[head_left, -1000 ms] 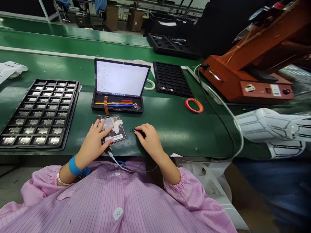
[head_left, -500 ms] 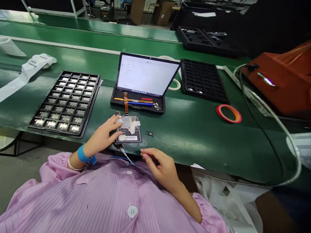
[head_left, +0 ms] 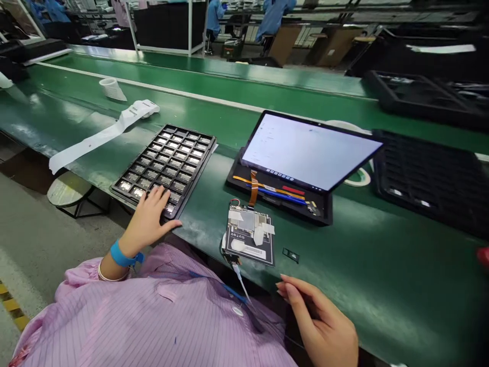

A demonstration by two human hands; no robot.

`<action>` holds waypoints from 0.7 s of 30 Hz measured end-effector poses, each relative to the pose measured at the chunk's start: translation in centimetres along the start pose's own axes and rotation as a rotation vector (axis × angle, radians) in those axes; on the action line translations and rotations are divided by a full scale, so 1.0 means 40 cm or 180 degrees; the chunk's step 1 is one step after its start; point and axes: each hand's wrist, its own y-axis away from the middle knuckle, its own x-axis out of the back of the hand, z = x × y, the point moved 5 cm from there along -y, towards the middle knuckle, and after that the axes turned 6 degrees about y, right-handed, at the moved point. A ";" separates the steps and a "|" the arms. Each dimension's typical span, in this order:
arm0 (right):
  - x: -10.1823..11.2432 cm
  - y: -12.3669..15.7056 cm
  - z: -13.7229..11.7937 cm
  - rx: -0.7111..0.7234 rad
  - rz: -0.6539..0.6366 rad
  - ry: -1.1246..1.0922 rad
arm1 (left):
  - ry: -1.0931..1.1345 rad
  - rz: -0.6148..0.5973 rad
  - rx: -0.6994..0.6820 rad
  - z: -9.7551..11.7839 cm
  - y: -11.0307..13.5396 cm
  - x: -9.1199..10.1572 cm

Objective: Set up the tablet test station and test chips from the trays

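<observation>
A pink striped smock (head_left: 153,311) fills the lower left, with a thin white cable (head_left: 241,282) and a blue wire running across its front. The person's right hand (head_left: 319,321) sits at the near edge of the green conveyor bench (head_left: 385,255), open with its fingers lightly curled, gripping nothing. The left hand (head_left: 148,216), with a blue wrist strap (head_left: 120,256) and a pale bangle, is open too, its fingers resting on the near corner of a black plastic tray of silver-topped modules (head_left: 164,168) without gripping anything.

Between the hands lies a bare circuit board with silver shields and white tape on a black rectangular backing plate (head_left: 248,239), with a small black metal part (head_left: 291,255) just beside it. An orange flex ribbon (head_left: 252,187) rises from the board towards a black tablet with a lit white screen (head_left: 309,151), which leans in a shallow black case (head_left: 278,204). Beyond lie a black empty-pocket tray (head_left: 428,181), a long white paper label strip (head_left: 103,135) and a white paper cup (head_left: 112,89). Far off, co-workers in blue smocks (head_left: 273,12) sit at another line.
</observation>
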 end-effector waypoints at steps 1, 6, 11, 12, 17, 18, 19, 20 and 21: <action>-0.004 -0.005 0.005 -0.0026 0.0013 0.0014 | -0.0085 -0.0020 -0.0034 0.006 0.006 -0.009; -0.015 -0.025 0.022 -0.0176 0.0062 -0.0104 | -0.0219 -0.0008 -0.0138 0.034 0.020 -0.015; -0.018 -0.037 0.031 -0.0314 0.0107 -0.0160 | -0.0203 0.0068 -0.0171 0.026 0.025 -0.009; -0.018 -0.039 0.029 -0.0319 0.0114 -0.0162 | -0.0193 0.0072 -0.0205 0.025 0.028 -0.009; -0.013 -0.050 0.015 -0.0318 0.0134 -0.0101 | -0.0228 0.0082 -0.0406 0.022 0.053 -0.006; -0.013 -0.051 0.015 -0.0332 0.0133 -0.0102 | -0.0254 0.0089 -0.0426 0.021 0.059 -0.005; -0.013 -0.052 0.015 -0.0348 0.0129 -0.0108 | -0.0280 0.0102 -0.0438 0.019 0.065 -0.005; -0.013 -0.052 0.017 -0.0361 0.0120 -0.0115 | -0.0303 0.0124 -0.0452 0.017 0.071 -0.005; -0.014 -0.051 0.020 -0.0376 0.0100 -0.0119 | -0.0321 0.0152 -0.0469 0.015 0.076 -0.004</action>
